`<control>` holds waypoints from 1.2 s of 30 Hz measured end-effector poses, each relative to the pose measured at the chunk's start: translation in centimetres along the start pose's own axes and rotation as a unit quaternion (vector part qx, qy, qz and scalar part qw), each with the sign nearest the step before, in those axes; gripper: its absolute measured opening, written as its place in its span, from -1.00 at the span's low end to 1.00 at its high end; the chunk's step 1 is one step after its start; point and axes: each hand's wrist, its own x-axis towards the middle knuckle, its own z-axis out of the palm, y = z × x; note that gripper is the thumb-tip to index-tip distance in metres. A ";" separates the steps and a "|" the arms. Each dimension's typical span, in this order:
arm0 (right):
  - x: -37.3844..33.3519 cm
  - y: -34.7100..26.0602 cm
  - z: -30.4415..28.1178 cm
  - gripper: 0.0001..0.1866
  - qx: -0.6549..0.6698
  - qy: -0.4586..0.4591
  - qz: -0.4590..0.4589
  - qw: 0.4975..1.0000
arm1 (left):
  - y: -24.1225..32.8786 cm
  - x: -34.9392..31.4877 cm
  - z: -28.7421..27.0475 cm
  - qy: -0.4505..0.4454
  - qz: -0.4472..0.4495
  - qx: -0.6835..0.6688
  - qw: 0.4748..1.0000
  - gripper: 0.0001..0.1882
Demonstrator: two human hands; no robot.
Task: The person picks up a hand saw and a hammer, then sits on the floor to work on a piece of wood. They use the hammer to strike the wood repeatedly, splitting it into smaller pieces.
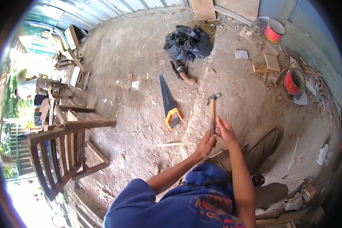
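Nearest, a seated or crouching person in a blue shirt point(167, 205) and brown trousers point(260, 146) holds a claw hammer point(212, 112) upright in front of the knees, its metal head uppermost. The left hand's point(206, 145) grip is closed around the lower handle; the right hand point(225, 132) curves alongside it, thumb raised, though I cannot tell how firmly it closes or whether it holds anything. The hammer head touches no wood — so, as a judgement, hammering is not under way just now, and no finished joint shows at the hands. How much remains cannot be told. Just beyond, a thin wooden strip point(174, 144) and an orange-handled handsaw point(167, 99) lie on the dusty floor point(121, 49), the saw out of use. To the left is a slatted wooden chair frame point(89, 124); farthest off are a black plastic bag point(190, 42) and two red buckets point(293, 81).
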 end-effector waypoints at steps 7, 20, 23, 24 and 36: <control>-0.8 1.5 -2.6 -0.78 0.025 0.108 -0.068 0.991 | -1.7 0.4 -1.3 -0.127 0.020 0.228 0.965 -0.46; -1.7 1.8 -1.8 -0.89 0.170 0.039 0.080 0.981 | -17.6 13.5 -19.1 0.176 -0.224 0.431 0.856 -0.17; -1.3 2.4 -2.5 -0.86 0.135 0.018 0.098 0.986 | -18.0 14.9 -17.8 0.159 -0.259 0.456 0.836 -0.19; -1.2 2.6 -2.5 -0.84 0.118 0.020 0.102 0.988 | -18.3 15.3 -17.3 0.179 -0.280 0.457 0.825 -0.21; -0.1 4.3 -0.8 -0.74 -0.056 0.074 0.099 0.991 | -19.9 13.5 -18.1 0.150 -0.181 0.514 0.825 -0.18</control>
